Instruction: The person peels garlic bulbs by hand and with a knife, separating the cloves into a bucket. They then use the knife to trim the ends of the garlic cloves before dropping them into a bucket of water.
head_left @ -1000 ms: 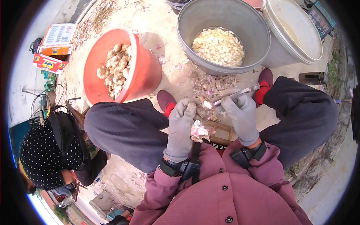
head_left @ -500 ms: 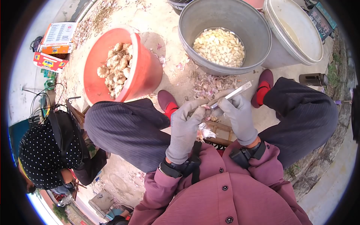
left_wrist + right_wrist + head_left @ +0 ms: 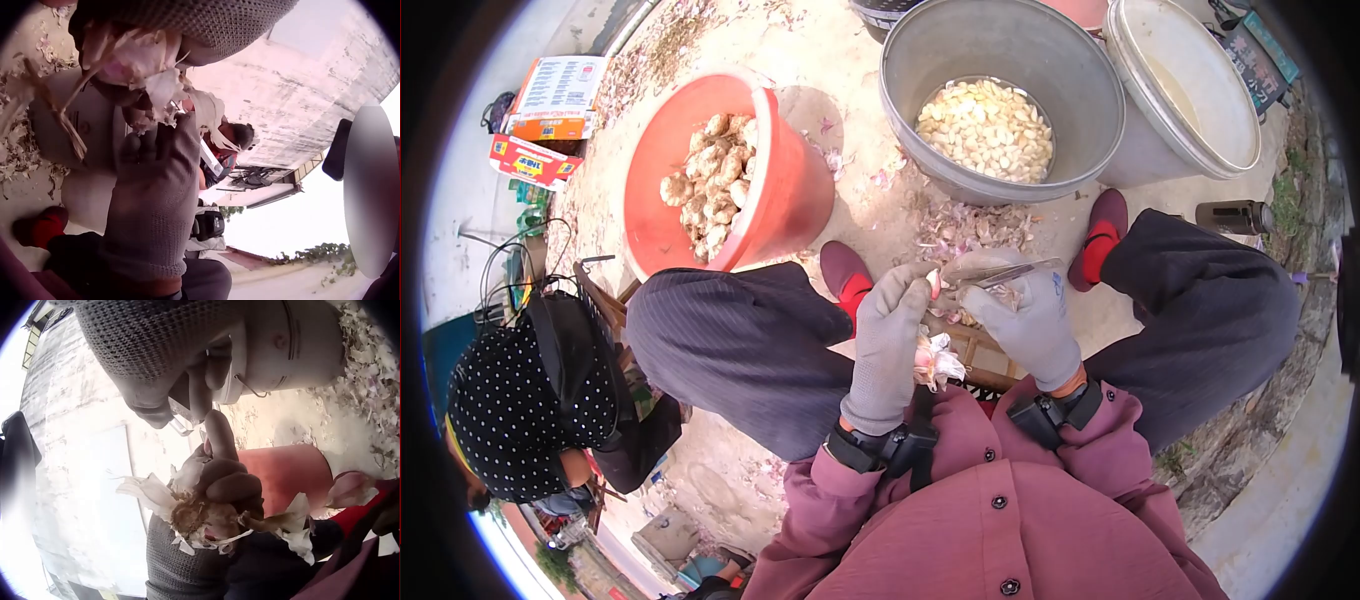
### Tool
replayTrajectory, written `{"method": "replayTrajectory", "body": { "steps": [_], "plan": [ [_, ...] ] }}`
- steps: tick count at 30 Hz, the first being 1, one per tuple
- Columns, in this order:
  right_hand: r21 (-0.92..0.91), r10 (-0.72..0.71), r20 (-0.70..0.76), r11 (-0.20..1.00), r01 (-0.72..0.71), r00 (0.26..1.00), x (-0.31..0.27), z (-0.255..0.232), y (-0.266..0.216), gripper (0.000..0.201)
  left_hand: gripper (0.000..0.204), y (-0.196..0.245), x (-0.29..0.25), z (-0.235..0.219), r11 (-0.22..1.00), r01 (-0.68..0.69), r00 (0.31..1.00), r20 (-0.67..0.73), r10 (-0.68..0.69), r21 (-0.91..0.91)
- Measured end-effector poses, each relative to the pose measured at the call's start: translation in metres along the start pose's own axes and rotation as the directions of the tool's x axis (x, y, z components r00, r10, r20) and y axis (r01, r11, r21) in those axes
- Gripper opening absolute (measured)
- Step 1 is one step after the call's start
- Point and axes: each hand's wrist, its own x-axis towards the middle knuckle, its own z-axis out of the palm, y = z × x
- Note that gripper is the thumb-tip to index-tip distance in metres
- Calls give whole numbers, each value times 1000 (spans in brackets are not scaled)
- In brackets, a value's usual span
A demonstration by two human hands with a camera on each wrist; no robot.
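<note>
My gloved left hand (image 3: pixel 887 345) pinches a pinkish garlic clove (image 3: pixel 934 284) between thumb and forefinger, while its lower fingers hold a partly peeled garlic bulb (image 3: pixel 938 362) with loose papery skin. The root side of this bulb (image 3: pixel 190 515) faces the right wrist view. My gloved right hand (image 3: pixel 1036 325) grips a knife (image 3: pixel 1000 273), its fingers curled round it just right of the clove. In the left wrist view, the right hand (image 3: pixel 153 212) is close beside the bulb's torn skin (image 3: pixel 164 87).
A red tub (image 3: pixel 790 190) of garlic bulbs stands at the left front. Peeled cloves (image 3: pixel 985 130) lie in a grey bucket (image 3: pixel 1090 110), beside a white bucket (image 3: pixel 1145 150). Skins (image 3: pixel 960 225) litter the ground. Another person in a dotted head covering (image 3: pixel 520 410) is at far left.
The knife has swung from pointing up and right to lying nearly level. My right hand has turned with it. The clove now stands upright at my left fingertips, and the bulb below shows more fully.
</note>
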Motion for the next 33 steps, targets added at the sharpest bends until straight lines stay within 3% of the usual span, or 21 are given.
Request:
{"method": "replayTrajectory", "body": {
  "steps": [1,4,7,8,10,14,16,20,22,23,25,29,31,33],
  "plan": [
    [-12,-83,35,996,84,996,0,1,2,23,26,2,-1,2,996,7,1000,15,-6,-89],
    [-76,-190,29,979,192,981,0,4,-3,22,27,0,0,0,993,75,996,58,-69,-95],
    [-213,-222,17,952,221,975,-3,4,3,21,27,-5,2,-3,997,59,997,53,-56,-48],
    [-214,-222,18,952,220,975,-2,3,2,21,27,-5,3,-2,997,59,997,52,-57,-48],
    [-45,-48,61,998,51,997,-1,0,-1,21,26,-4,3,-2,997,73,997,23,-73,-32],
    [-89,-124,93,987,132,988,0,0,2,19,24,-4,1,1,995,79,997,9,-79,-53],
    [0,26,17,1000,-26,1000,-1,1,-4,18,22,-3,-1,2,996,90,996,-4,-90,23],
    [-19,33,43,999,-33,999,-1,-3,-6,18,21,-2,-1,3,997,72,997,1,-72,3],
    [95,93,23,991,-94,995,-2,-4,-1,18,20,3,-2,2,996,92,996,6,-92,18],
    [95,92,25,991,-94,995,-2,-3,-1,18,20,2,-1,1,996,90,996,5,-91,17],
    [-72,-120,18,990,121,993,-3,-1,0,18,22,-2,3,0,999,43,999,13,-43,29],
    [-14,-97,0,995,97,995,-2,2,-9,18,22,-5,2,1,1000,16,1000,0,-16,-4],
    [13,-19,17,1000,19,1000,-2,-1,-12,18,19,-2,1,-1,996,86,996,40,-85,-10],
    [-47,-79,18,996,79,997,-3,-1,-4,17,19,-3,1,-3,997,71,996,49,-72,9]
  ]
}}
